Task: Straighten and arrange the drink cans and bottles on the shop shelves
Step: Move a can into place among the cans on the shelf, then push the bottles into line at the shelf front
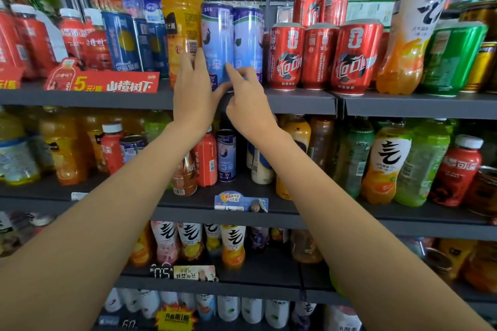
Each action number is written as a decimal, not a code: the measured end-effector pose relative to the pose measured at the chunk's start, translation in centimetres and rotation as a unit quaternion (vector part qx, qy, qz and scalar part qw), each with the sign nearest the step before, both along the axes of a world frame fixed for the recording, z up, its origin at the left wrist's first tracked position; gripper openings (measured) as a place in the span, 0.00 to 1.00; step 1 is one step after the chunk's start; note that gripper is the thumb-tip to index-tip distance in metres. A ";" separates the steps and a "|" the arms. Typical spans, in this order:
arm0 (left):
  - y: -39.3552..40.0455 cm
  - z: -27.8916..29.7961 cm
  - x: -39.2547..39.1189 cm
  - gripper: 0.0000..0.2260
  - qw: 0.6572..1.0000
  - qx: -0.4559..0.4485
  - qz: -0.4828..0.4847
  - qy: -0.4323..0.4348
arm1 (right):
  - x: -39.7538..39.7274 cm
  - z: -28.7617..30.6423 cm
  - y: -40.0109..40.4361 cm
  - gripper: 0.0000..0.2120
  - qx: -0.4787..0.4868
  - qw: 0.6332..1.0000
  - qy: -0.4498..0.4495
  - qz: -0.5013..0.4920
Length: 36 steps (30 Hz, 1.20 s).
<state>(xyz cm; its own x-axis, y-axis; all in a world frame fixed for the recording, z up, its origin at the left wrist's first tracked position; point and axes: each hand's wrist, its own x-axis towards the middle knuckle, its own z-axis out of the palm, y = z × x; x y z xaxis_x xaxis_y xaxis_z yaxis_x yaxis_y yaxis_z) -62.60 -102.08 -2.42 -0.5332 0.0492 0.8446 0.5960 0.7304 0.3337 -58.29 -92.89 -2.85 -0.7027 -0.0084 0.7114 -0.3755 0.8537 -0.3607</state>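
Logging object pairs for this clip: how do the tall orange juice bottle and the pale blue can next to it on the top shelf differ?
The orange juice bottle is clear plastic with a yellow cap; the pale blue can is opaque metal. The bottle stands clearly taller than the can. The left hand touches both, while the right hand reaches only the can side. Both stand upright on the same shelf.

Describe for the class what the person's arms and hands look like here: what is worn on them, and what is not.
Both forearms are bare: no sleeves reach into view. The left hand and right hand wear no gloves, and no watch, bracelet or ring is visible. The fingernails look short and unpainted.
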 end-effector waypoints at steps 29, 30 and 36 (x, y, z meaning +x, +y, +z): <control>10.8 -11.8 7.4 0.17 0.960 -0.143 -0.231 0.072 | 9.7 -12.0 12.8 0.13 -0.220 0.948 0.106 -0.206; 11.7 -12.3 7.7 0.17 0.959 -0.147 -0.235 0.059 | 10.3 -12.5 14.0 0.13 -0.226 0.943 0.092 -0.226; 16.7 -13.7 9.8 0.16 0.959 -0.161 -0.233 0.014 | 11.8 -13.9 19.1 0.11 -0.224 0.936 0.032 -0.269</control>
<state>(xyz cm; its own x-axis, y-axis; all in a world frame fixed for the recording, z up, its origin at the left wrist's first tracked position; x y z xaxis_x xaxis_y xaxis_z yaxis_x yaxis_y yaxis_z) -52.76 -85.42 -16.08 -0.3671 0.5376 0.7591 0.8883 0.4447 0.1147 -46.50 -73.76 -16.73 -0.4758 0.6435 0.5996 0.0331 0.6943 -0.7189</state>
